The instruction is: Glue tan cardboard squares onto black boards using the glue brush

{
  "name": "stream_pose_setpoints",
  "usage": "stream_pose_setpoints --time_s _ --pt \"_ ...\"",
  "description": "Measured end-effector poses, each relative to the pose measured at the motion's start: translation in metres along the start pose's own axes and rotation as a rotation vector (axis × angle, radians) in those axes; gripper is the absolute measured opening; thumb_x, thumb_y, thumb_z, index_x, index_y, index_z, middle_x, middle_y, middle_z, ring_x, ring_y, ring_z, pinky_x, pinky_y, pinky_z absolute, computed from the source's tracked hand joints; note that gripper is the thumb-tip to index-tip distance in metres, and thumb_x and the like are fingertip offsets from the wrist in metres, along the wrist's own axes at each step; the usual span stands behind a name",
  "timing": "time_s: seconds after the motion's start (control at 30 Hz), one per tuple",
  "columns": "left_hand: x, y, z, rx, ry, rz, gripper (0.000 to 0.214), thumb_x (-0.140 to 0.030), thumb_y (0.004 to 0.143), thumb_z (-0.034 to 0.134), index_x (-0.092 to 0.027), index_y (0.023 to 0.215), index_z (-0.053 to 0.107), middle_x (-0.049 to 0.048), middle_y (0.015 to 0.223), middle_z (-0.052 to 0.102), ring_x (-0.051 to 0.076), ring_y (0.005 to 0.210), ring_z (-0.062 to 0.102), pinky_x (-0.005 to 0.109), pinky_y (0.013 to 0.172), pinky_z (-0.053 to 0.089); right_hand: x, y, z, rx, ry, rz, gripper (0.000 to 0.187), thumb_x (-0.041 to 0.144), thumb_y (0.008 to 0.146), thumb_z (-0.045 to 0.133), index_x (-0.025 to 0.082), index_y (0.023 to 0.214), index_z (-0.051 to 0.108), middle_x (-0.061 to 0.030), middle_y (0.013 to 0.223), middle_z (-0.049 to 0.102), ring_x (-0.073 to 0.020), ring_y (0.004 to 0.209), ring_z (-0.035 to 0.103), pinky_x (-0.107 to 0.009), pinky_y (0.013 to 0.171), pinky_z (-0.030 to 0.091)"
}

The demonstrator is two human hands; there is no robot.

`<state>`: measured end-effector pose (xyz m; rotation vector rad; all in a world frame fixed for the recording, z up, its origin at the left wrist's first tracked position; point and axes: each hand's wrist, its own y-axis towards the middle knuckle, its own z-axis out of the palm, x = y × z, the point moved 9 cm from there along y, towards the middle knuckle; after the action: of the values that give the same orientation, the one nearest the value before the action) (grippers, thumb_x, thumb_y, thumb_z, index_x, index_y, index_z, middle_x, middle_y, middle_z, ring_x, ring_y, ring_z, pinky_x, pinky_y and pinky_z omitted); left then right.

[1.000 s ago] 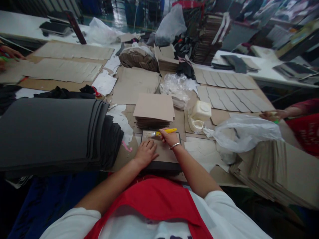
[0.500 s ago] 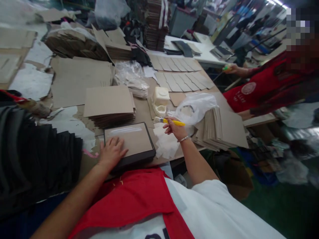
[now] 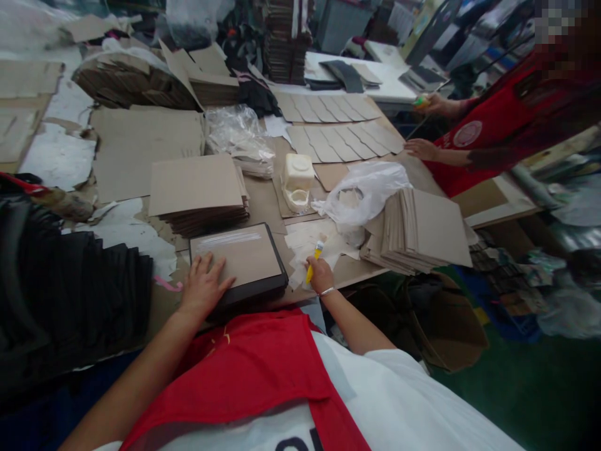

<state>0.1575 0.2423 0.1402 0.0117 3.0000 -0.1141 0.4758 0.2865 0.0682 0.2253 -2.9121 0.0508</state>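
Fingers spread, my left hand lies flat on a grey-brown cardboard sheet. That sheet rests on a stack of black-edged panels at the table's front edge. A whitish wet-looking streak runs along the sheet's far side. In my right hand is a brush with a yellow handle, its bristle end pointing up and away. This hand hovers right of the stack, by some torn white paper. Farther back stands a cream plastic container with a cut opening.
Left of the stack are black curved pieces. Cardboard piles stand behind it, and another pile is to the right beside a plastic bag. Across the table, a co-worker in a red apron stands near rows of cardboard pieces.
My right hand has moved back towards me from near the container, and the brush has swung from sideways to upright. My left hand stays on the sheet. The co-worker's hand has come onto the table.
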Motion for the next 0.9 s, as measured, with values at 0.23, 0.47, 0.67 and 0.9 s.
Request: stream_pose_setpoints --time_s 0.23,0.47,0.67,0.9 --pt "-0.016 -0.005 -0.028 -0.12 -0.126 0.04 0.047 -0.039 0.085 0.05 -0.018 0.126 0.051 0.0156 0.142 0.039 0.035 0.133 0.028 0.063 0.107 0.009 -0.001 -0.003 -0.042 -0.168 0.318 0.07 0.022 0.033 0.086 0.049 0.017 0.099 0.058 -0.0088 0.091 0.066 -0.0197 0.081 0.061 -0.03 0.072 0.046" --pt "-0.094 0.013 -0.04 0.041 -0.995 0.215 0.074 -0.042 0.07 0.066 -0.017 0.134 0.039 0.0127 0.13 0.052 0.024 0.117 0.049 0.037 0.097 0.041 0.08 -0.002 -0.109 -0.183 1.076 0.052 0.022 0.038 0.082 0.054 0.023 0.097 0.048 0.0034 0.071 0.059 -0.0117 0.06 0.058 -0.026 0.059 0.05" --pt "-0.102 0.022 0.0 0.514 -1.336 0.029 0.032 -0.043 0.07 0.056 -0.012 0.076 0.06 -0.0015 0.061 0.055 0.01 0.052 0.049 0.021 0.048 0.037 0.119 0.027 -0.117 -0.118 1.188 0.02 0.025 0.042 0.082 0.052 0.023 0.095 0.044 0.0023 0.073 0.058 -0.0113 0.061 0.057 -0.025 0.056 0.049" --pt "-0.04 0.026 0.002 0.543 -1.135 -0.077 0.025 -0.039 0.066 0.055 -0.014 0.067 0.059 -0.0042 0.054 0.049 0.008 0.048 0.042 0.019 0.043 0.028 0.15 0.066 -0.105 -0.124 0.68 -0.19 0.025 0.037 0.08 0.056 0.021 0.096 0.045 0.0009 0.069 0.061 -0.0152 0.062 0.06 -0.028 0.061 0.045"
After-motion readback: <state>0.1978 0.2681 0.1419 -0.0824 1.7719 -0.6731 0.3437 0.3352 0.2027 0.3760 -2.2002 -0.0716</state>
